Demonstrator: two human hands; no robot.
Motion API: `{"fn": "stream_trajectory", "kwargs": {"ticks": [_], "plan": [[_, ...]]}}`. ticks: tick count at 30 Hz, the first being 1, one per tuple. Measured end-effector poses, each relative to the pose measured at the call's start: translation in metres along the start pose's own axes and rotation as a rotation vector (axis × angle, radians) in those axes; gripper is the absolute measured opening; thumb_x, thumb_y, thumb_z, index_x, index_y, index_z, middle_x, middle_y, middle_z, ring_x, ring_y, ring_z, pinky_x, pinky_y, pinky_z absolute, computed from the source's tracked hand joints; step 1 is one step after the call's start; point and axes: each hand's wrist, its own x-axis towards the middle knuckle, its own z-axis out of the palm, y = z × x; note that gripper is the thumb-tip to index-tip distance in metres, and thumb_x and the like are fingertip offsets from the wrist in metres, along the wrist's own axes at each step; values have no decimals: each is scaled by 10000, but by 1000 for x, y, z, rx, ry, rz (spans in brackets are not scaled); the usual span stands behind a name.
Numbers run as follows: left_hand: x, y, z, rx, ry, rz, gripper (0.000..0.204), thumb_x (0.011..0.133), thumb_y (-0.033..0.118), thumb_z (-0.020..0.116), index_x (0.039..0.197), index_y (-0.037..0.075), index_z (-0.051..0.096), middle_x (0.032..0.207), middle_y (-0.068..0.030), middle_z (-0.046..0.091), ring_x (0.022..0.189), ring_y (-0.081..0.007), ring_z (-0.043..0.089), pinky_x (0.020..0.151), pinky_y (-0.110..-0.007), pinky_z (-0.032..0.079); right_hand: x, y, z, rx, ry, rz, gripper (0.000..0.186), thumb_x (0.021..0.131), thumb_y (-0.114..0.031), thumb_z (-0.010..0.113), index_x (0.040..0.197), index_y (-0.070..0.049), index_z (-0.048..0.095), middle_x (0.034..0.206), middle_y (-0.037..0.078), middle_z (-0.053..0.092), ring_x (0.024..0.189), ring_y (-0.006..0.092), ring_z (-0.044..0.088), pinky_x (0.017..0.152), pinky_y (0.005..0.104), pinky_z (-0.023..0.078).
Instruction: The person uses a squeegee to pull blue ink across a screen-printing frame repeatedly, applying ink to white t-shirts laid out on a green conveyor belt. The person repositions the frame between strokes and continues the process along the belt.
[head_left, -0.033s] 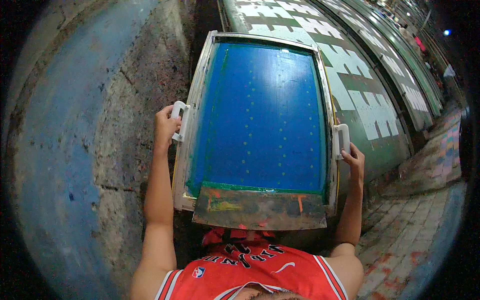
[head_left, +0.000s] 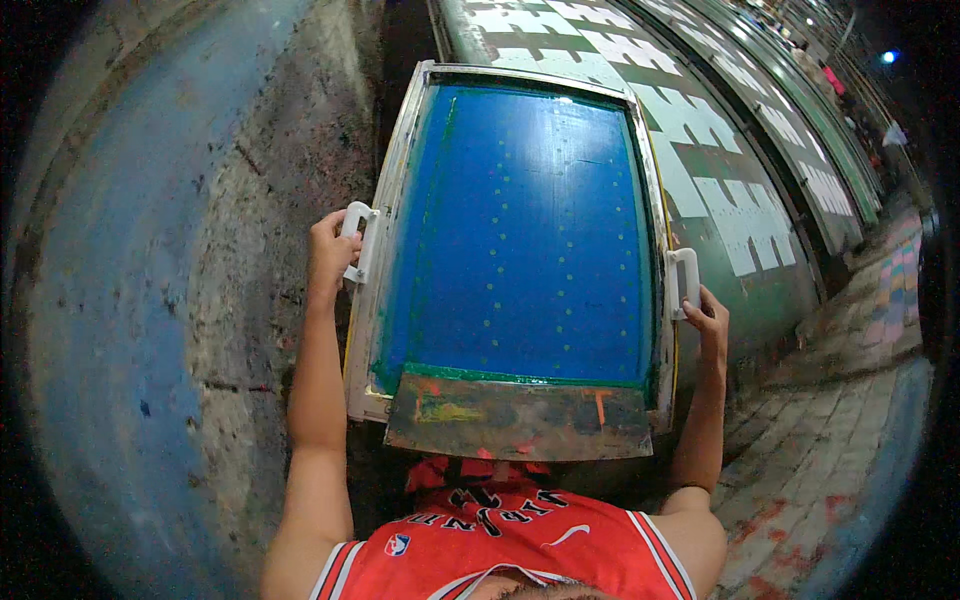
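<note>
In front of me is a screen-printing frame (head_left: 397, 200) with a pale rim and blue mesh (head_left: 540, 250) marked by rows of small light dots. My left hand (head_left: 330, 250) is closed round the white handle (head_left: 367, 240) on its left side. My right hand (head_left: 710, 312) grips the matching white handle (head_left: 686, 275) on the right side, its fingers partly hidden. Across the frame's near end lies a wide squeegee (head_left: 520, 415), its dark board smeared with orange and yellow and its far edge green. Both my arms stretch forward from a red sleeveless jersey.
A long green table (head_left: 720, 250) to the right carries rows of pale cut pieces (head_left: 745, 215). More such tables run beyond it. On the left is a stained grey and blue surface (head_left: 120, 300); paving (head_left: 810, 450) lies at the lower right.
The floor and table surroundings have slid slightly toward me in the picture. My hands, the frame and the squeegee keep the same places relative to each other.
</note>
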Motion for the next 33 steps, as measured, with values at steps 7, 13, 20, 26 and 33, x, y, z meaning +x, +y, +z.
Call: {"fn": "stream_trajectory", "kwargs": {"ticks": [7,13,20,26,33], "plan": [[73,-7,15,5,-197,2,410,851,-68,622,1258,-21,640,936,-101,696,690,-145,666,587,-297,564,-41,-12,21,-53,136,9,534,807,-274,768,1254,-8,651,1009,55,687,910,154,619,808,300,483],[159,-22,80,61,-361,59,435,825,-57,638,1259,-27,637,943,-101,688,712,-166,673,608,-307,570,-44,-27,52,-69,296,35,496,808,-237,763,1236,-11,655,946,21,643,863,130,593,796,284,479],[214,-37,120,51,-487,134,433,825,-41,629,1258,-46,626,915,-104,681,680,-158,654,590,-306,559,-56,-51,81,-54,421,24,477,808,-203,752,1224,9,652,953,36,652,879,144,597,826,296,480],[224,-38,125,-6,-556,55,375,826,-53,614,1200,-67,645,895,-114,685,670,-167,660,580,-290,559,-51,-68,84,-89,413,53,460,793,-192,764,1185,24,657,962,53,658,895,161,603,855,309,479],[218,-40,119,-14,-487,118,550,820,-67,609,1362,-62,517,975,-161,667,725,-199,681,595,-311,572,-57,-68,84,-133,417,-1,482,787,-206,766,1192,29,653,966,48,654,897,158,601,847,318,493]]}}
